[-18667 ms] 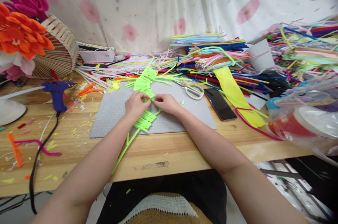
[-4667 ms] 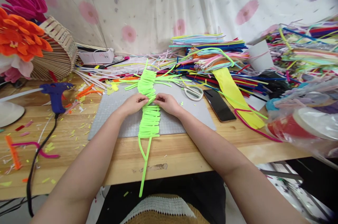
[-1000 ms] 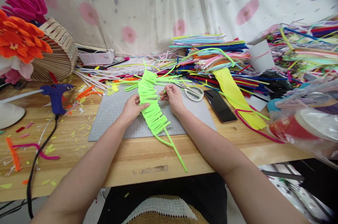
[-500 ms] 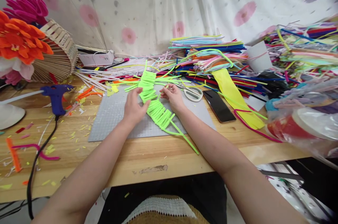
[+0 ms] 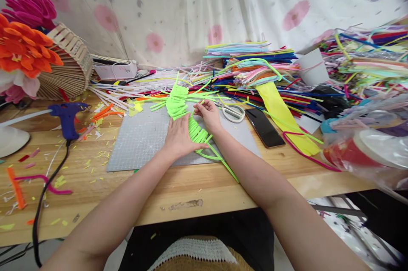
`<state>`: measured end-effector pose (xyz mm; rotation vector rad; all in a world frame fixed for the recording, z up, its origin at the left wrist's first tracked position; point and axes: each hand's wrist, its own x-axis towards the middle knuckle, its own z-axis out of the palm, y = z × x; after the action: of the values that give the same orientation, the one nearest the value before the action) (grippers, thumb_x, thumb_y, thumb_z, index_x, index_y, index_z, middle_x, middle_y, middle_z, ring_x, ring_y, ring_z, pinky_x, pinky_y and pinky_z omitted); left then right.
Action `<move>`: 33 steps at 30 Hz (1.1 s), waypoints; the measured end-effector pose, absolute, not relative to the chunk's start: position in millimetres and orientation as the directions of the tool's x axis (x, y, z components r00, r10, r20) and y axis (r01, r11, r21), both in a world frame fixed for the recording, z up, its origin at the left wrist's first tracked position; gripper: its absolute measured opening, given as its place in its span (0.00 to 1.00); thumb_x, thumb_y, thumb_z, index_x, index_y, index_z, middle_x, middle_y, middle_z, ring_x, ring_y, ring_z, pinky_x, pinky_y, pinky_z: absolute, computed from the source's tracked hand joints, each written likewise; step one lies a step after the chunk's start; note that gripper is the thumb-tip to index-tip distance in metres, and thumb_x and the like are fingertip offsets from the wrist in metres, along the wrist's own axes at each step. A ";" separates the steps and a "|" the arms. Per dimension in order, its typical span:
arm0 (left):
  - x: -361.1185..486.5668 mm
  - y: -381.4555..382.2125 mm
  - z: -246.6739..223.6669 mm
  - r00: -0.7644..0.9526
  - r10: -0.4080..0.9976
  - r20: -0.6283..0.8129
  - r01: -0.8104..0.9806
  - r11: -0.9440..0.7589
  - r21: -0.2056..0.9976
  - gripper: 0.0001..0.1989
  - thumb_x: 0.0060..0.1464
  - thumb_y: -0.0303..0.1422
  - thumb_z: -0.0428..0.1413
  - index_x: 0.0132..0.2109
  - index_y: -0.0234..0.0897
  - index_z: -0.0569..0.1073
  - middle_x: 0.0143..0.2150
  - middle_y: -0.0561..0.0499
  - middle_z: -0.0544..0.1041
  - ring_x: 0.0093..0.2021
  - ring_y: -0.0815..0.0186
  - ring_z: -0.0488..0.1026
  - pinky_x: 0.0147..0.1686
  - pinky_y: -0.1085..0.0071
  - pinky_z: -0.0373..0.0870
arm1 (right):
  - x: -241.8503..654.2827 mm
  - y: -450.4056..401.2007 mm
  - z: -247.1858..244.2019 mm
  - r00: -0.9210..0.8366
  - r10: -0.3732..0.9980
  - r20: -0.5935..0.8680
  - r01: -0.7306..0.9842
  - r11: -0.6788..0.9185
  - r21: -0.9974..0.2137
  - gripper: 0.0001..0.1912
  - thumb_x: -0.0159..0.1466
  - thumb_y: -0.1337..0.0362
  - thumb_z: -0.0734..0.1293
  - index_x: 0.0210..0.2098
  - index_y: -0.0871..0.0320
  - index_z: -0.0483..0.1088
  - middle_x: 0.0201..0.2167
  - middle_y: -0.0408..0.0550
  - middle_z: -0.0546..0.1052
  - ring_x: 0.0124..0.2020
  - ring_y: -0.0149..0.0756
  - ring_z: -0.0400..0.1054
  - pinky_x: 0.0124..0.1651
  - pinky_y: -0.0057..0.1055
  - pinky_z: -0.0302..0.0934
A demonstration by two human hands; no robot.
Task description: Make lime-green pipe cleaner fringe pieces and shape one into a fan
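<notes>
A bright green band of pipe cleaners (image 5: 177, 100), folded in tight zigzags, lies aslant on the grey cutting mat (image 5: 137, 135). My left hand (image 5: 181, 137) rests over its lower part, fingers flat and thumb stretched to the right, hiding some of the folds. To the right of the band, my right hand (image 5: 208, 114) is closed in a pinch; a short green pipe cleaner end (image 5: 202, 102) shows at its fingertips. Loose green pipe cleaner tails (image 5: 228, 169) run from the band's lower end past the mat's front edge.
White-handled scissors (image 5: 233, 113) and a black phone (image 5: 265, 128) lie right of my right hand. Bundles of coloured pipe cleaners (image 5: 255, 71) pile up behind. On the left are a blue glue gun (image 5: 67, 120) with its cord, scattered scraps and an orange flower (image 5: 25, 47).
My left hand has moved right and toward me, from the band's upper left side onto its lower part, and flattened. My right hand has stayed nearly in place, still pinching.
</notes>
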<state>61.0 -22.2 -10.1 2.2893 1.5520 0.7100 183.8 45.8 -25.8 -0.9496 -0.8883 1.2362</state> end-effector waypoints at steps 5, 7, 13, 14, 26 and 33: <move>63.7 -22.3 -10.6 0.313 0.920 0.234 0.807 -0.388 0.444 0.46 0.36 0.43 0.61 0.60 0.29 0.54 0.57 0.35 0.63 0.59 0.49 0.58 0.61 0.51 0.41 | 181.4 47.7 -24.8 0.137 0.988 0.070 -0.325 0.111 -0.939 0.09 0.54 0.65 0.66 0.29 0.57 0.60 0.24 0.37 0.72 0.22 0.21 0.64 0.29 0.22 0.63; 62.6 -21.7 -10.1 0.340 0.908 0.245 0.806 -0.416 0.422 0.43 0.37 0.39 0.60 0.59 0.29 0.54 0.56 0.36 0.64 0.58 0.51 0.59 0.61 0.52 0.42 | 182.7 50.0 -25.1 0.175 0.982 0.075 -0.317 0.128 -0.940 0.08 0.54 0.66 0.66 0.29 0.57 0.59 0.24 0.38 0.72 0.22 0.21 0.63 0.28 0.21 0.63; 45.6 -13.4 -11.2 0.357 0.903 0.240 0.834 -0.424 0.355 0.40 0.39 0.40 0.58 0.59 0.28 0.55 0.57 0.35 0.63 0.59 0.50 0.58 0.61 0.51 0.46 | 193.0 51.1 -27.9 0.152 0.988 0.034 -0.115 0.051 -0.992 0.13 0.52 0.64 0.65 0.36 0.56 0.58 0.28 0.38 0.69 0.24 0.24 0.63 0.29 0.24 0.61; 41.2 -11.8 -11.9 0.342 0.909 0.237 0.850 -0.407 0.335 0.40 0.40 0.39 0.57 0.59 0.27 0.55 0.57 0.34 0.63 0.59 0.49 0.58 0.61 0.51 0.45 | 194.9 47.5 -26.3 0.120 0.992 0.036 -0.001 0.036 -0.999 0.14 0.51 0.64 0.66 0.36 0.57 0.59 0.28 0.38 0.69 0.24 0.24 0.62 0.29 0.25 0.60; 16.0 -13.0 -18.4 0.454 0.886 0.097 0.843 -0.462 0.276 0.43 0.45 0.41 0.52 0.64 0.26 0.46 0.66 0.32 0.47 0.66 0.51 0.41 0.62 0.51 0.36 | 184.1 -7.5 16.1 -0.496 0.858 -0.134 0.819 0.411 -0.401 0.11 0.54 0.56 0.64 0.28 0.58 0.69 0.31 0.48 0.74 0.33 0.34 0.64 0.32 0.27 0.51; 0.1 -11.0 -17.7 0.556 0.829 0.052 0.795 -0.549 0.259 0.40 0.49 0.40 0.49 0.64 0.25 0.45 0.67 0.33 0.42 0.67 0.53 0.35 0.62 0.51 0.34 | 180.5 -19.0 12.4 -0.490 0.867 -0.092 0.836 0.437 -0.331 0.14 0.52 0.54 0.65 0.31 0.59 0.69 0.35 0.51 0.73 0.39 0.39 0.65 0.38 0.30 0.54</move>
<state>0.1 -11.0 -17.7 2.5850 1.3674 0.2488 180.5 -19.0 12.4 -1.5361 -2.5845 0.5143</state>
